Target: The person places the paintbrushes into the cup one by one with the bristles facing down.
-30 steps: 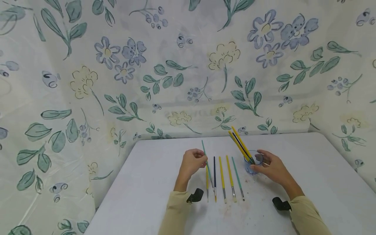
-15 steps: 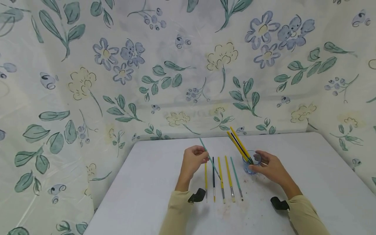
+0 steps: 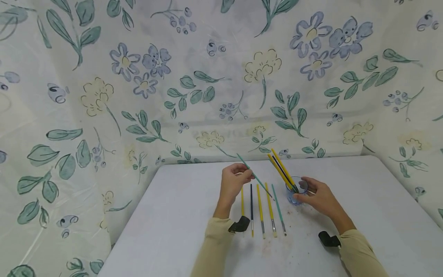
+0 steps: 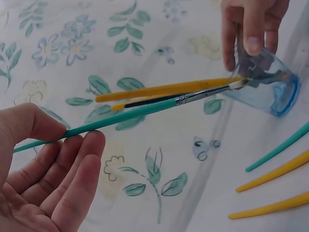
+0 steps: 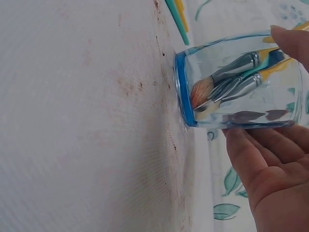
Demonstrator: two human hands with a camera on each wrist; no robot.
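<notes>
My left hand (image 3: 235,180) pinches a green-handled paintbrush (image 4: 130,114) between thumb and fingertips, above the table. Its pale bristle end slants down to the right, and in the left wrist view it overlaps the cup's rim. My right hand (image 3: 320,195) grips a clear bluish cup (image 5: 241,87) by its side, thumb near the rim. Several brushes (image 3: 283,171) with yellow and dark handles lean left in the cup, bristles down at its base. Between the hands, a row of brushes lies on the table, among them a dark one (image 3: 251,207) and a green one (image 3: 278,207).
The white table (image 3: 166,215) shows reddish specks near the cup. A floral sheet (image 3: 194,115) hangs behind and to the left. Each wrist carries a black camera mount, such as the left one (image 3: 239,224).
My left hand has moved right and up with the green paintbrush, whose bristle end has swung right toward the cup. The right hand and cup have stayed in place.
</notes>
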